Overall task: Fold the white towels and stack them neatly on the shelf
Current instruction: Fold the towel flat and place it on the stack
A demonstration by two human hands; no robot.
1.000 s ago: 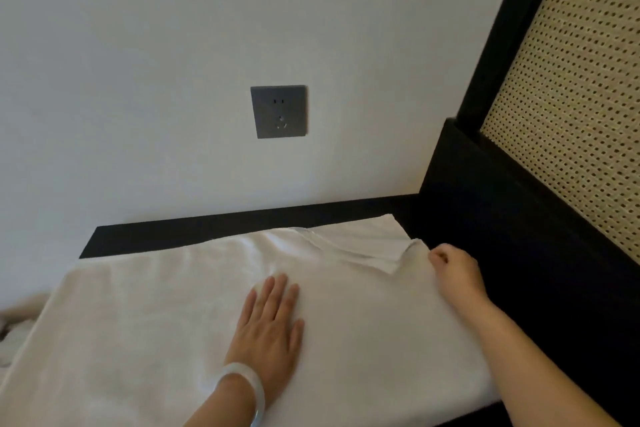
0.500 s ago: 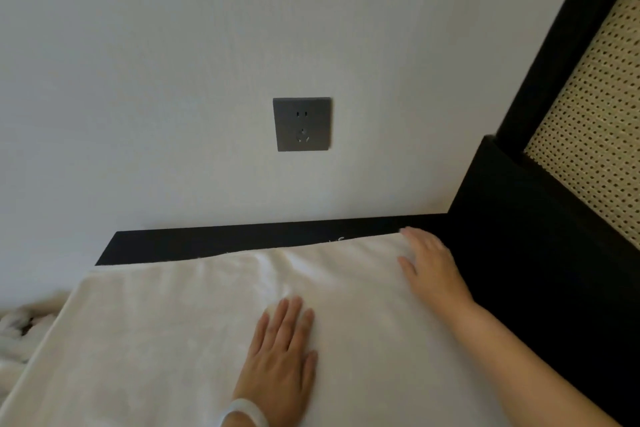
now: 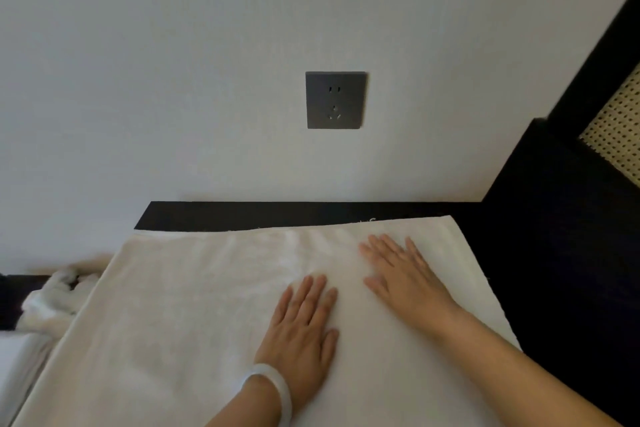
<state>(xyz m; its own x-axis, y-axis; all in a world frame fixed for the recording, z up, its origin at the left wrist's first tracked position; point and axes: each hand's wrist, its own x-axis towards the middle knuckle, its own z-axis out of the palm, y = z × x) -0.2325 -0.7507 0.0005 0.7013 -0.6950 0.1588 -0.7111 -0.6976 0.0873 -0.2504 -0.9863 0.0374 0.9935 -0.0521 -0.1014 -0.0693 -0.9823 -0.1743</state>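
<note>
Towel [image 3: 173, 322], likely soft and floppy, lying flat across the lower middle of the frame. Pressing it with left hand [image 3: 301, 319] and right hand [image 3: 401, 277], fingers straight, holding nothing. Probably grabbing corners best.

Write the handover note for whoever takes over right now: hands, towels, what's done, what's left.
Left hand: open, palm flat on the white towel, near its middle.
Right hand: open, flat on the same towel, nearer its far right corner.
Towel: spread smooth on the dark ledge. A crumpled towel lies off its left edge.
Done: towel laid out and flattened.
Left: fold it, fold the crumpled one, stack both neatly; no stack is in view.
</note>
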